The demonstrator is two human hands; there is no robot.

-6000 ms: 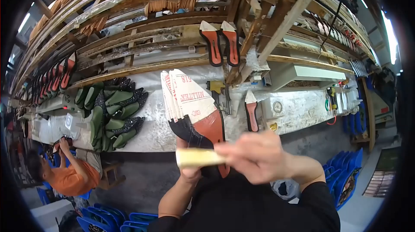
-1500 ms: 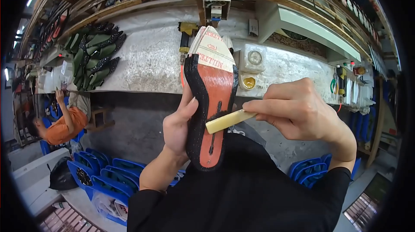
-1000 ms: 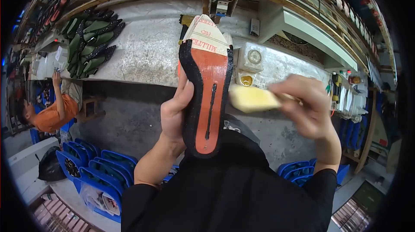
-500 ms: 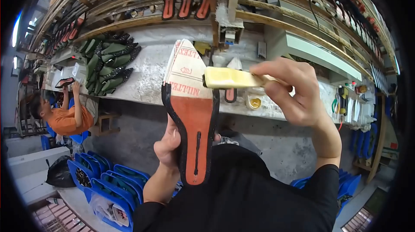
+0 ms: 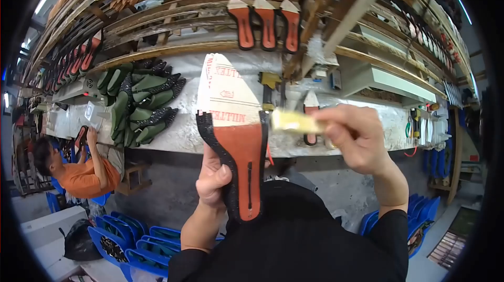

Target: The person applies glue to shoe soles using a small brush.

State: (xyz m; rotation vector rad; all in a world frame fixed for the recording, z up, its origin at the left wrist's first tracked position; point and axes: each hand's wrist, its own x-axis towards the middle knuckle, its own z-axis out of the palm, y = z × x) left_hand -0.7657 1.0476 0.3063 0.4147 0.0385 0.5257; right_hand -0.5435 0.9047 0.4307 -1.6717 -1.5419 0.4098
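Note:
My left hand (image 5: 212, 181) is closed around the side of a shoe in the making (image 5: 237, 143), its sole side facing me. A reddish-brown insole board covers its heel and waist, with a black edge folded around it. The pointed toe part is cream with red printed lettering. In a pinch of thumb and fingers, my right hand (image 5: 358, 137) holds a flat pale-yellow brush (image 5: 294, 122), blurred by motion. The brush's front end is just right of the shoe's edge, at the line between cream and red.
Green shoe uppers (image 5: 140, 98) are heaped on the workbench (image 5: 191, 122). Another red-soled shoe (image 5: 311, 104) lies behind the brush. Three similar shoes (image 5: 265, 22) stand on the wooden rack. A person in orange (image 5: 86, 177) works at the left. Blue bins (image 5: 113, 237) stand below.
The brush has moved right and down, off the shoe's cream part to beside its edge. My view has shifted and tilted; my left hand keeps hold of the shoe.

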